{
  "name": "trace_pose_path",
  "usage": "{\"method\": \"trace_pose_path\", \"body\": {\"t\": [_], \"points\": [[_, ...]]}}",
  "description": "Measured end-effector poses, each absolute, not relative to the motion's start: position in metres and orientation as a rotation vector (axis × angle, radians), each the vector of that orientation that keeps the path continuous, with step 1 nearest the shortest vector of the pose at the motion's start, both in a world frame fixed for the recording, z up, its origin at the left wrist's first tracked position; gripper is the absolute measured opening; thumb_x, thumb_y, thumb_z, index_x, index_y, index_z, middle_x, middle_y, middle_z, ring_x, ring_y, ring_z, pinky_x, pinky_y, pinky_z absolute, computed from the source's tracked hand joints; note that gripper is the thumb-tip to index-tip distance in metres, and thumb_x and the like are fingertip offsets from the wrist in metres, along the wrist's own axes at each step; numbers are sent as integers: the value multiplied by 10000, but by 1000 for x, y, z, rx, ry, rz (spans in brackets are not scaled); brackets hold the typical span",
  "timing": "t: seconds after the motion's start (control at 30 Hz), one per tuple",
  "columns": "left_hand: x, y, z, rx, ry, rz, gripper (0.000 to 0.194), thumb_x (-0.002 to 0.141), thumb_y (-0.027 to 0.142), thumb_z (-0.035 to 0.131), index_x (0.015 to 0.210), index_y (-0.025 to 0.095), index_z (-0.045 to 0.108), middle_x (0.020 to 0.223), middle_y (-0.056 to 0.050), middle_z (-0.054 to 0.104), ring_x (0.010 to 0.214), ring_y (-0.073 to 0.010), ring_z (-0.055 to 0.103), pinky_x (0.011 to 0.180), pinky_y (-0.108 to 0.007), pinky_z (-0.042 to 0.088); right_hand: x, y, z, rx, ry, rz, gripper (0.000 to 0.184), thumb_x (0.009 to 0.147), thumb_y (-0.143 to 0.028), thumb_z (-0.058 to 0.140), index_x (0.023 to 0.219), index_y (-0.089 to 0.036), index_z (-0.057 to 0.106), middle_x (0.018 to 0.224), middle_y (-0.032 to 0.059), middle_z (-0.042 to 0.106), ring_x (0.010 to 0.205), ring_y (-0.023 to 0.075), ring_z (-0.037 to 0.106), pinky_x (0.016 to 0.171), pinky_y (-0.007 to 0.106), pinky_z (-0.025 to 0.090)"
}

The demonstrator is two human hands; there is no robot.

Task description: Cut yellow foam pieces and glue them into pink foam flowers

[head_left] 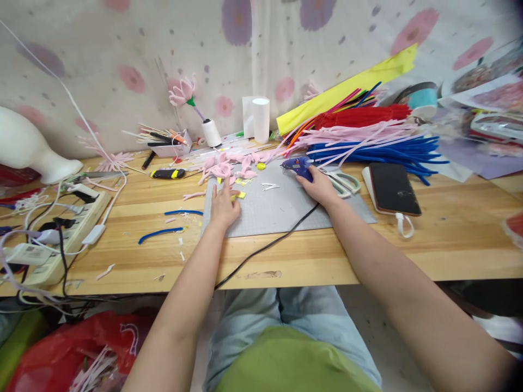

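My right hand [321,188] is closed around the handle of a blue glue gun [295,164], which lies low over the right part of the grey cutting mat [265,218]. A black cord runs from it toward the table's front edge. My left hand [223,208] rests on the mat's left side, fingers stretched out, beside small yellow paper pieces [241,195]. Just beyond its fingertips lie pink fuzzy pipe-cleaner petals [220,166]. White strips [269,187] lie between the hands. Scissors with pale green handles [347,184] sit right behind my right hand.
Bundles of blue [376,152], pink and red pipe cleaners fill the back right. A phone [394,188] lies at right. A pink flower stands in a white holder [211,133]. At left are a utility knife [167,173], blue stem pieces and a crowded power strip [69,234].
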State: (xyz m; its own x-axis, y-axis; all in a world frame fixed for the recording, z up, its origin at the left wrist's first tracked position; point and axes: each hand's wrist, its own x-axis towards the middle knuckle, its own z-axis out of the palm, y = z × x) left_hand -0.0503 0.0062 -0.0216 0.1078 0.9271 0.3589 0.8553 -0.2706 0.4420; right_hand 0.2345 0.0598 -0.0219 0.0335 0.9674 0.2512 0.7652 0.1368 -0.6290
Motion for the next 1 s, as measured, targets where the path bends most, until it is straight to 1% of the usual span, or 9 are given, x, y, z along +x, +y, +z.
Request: {"method": "trace_pose_path", "body": {"t": [0.17,0.33,0.4,0.47,0.53,0.6,0.7,0.83,1.0], "points": [[-48,4,-20,2271,1789,930,833,680,44,448,1449,137,141,1108,-78,662,1213,-190,501,1129,-413,224,236,62,-30,-1675,-1755,351,497,761,-530,543,1084,-154,576,1030,151,645,947,289,586,817,408,448],[-48,3,-21,2283,1829,910,828,677,33,447,1446,134,156,1044,-63,681,1169,-189,526,1129,-420,221,240,54,-22,-1609,-1750,258,534,657,-544,650,1035,-180,552,1023,124,625,946,276,560,814,412,445],[-49,3,-22,2313,1826,884,826,675,35,444,1445,136,161,1050,-57,679,1158,-188,528,1133,-425,210,246,48,-10,-1645,-1743,174,460,647,-552,656,938,-211,555,953,114,621,900,274,549,776,407,440],[-49,3,-24,2317,1855,878,814,677,36,438,1441,129,174,1051,-57,677,1153,-192,527,1137,-433,197,251,41,2,-1739,-1745,165,361,662,-556,639,792,-235,540,822,90,609,787,253,537,690,383,420],[-49,4,-23,2292,1909,892,796,678,38,437,1432,120,198,1045,-62,678,1149,-199,527,1137,-444,187,253,35,12,-1779,-1843,299,321,708,-534,601,655,-235,498,673,50,568,660,205,505,612,341,372],[-49,4,-22,2243,1969,928,778,676,39,443,1420,115,229,1053,-76,674,1155,-211,521,1137,-453,183,249,31,16,-1702,-2004,477,319,758,-484,556,597,-220,477,590,19,527,595,165,470,576,307,329],[-48,3,-18,2164,2051,1017,757,667,34,450,1398,114,274,1086,-99,662,1183,-234,498,1133,-460,188,232,29,13,-1541,-2137,602,259,802,-412,498,651,-204,533,612,9,552,602,144,473,578,280,320],[-53,1,-16,2059,2131,1172,701,667,31,443,1352,147,345,1100,-81,659,1190,-247,492,1120,-452,209,204,28,6,-1491,-2142,535,185,806,-343,489,789,-200,604,748,29,629,671,151,521,614,273,342],[-81,3,-20,1662,2241,1420,563,742,87,417,1296,176,363,1060,-66,670,1071,-199,569,990,-393,371,178,26,-1,-1374,-2249,542,156,799,-275,500,856,-212,630,854,35,666,712,156,547,649,278,362]]}}
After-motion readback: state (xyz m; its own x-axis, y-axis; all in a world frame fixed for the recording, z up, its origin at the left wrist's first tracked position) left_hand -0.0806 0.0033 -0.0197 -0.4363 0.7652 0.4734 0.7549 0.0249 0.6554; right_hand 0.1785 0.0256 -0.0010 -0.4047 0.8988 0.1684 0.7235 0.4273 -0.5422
